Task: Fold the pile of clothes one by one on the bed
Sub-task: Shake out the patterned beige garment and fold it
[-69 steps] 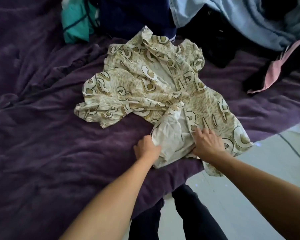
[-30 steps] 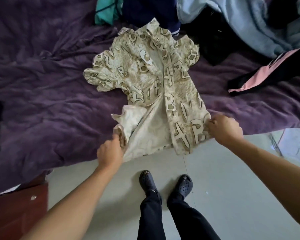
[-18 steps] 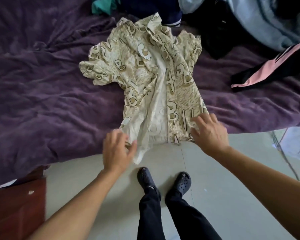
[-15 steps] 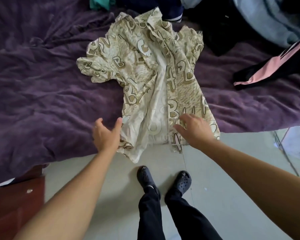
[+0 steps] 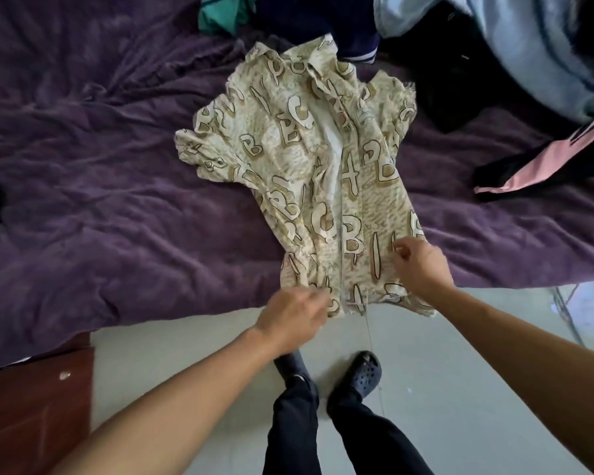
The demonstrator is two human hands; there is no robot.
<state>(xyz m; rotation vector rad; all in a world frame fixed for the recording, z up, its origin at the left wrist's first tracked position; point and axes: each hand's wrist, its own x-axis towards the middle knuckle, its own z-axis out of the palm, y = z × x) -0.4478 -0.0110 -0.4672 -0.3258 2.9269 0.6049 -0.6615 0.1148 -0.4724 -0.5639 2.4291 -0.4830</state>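
Note:
A cream shirt printed with tan letters (image 5: 299, 159) lies front up on the purple bedspread (image 5: 117, 200), collar away from me, hem hanging over the bed's near edge. Its left front panel is now turned print side up and lies beside the right one. My left hand (image 5: 294, 315) pinches the hem of the left panel at the bed's edge. My right hand (image 5: 420, 265) pinches the cloth near the shirt's lower right side. One short sleeve spreads out to the left.
The unfolded pile lies at the back: a teal garment (image 5: 225, 12), a navy one (image 5: 323, 25), black clothes (image 5: 456, 70), a pale blue garment (image 5: 535, 53) and a black-and-pink piece (image 5: 542, 162). A reddish wooden bed frame (image 5: 31, 416) shows at lower left. My feet stand on grey floor (image 5: 460, 389).
The left front panel, which lay turned inside out, has been flipped closed over the shirt. Both hands went from loose and open to pinching the cloth near the hem.

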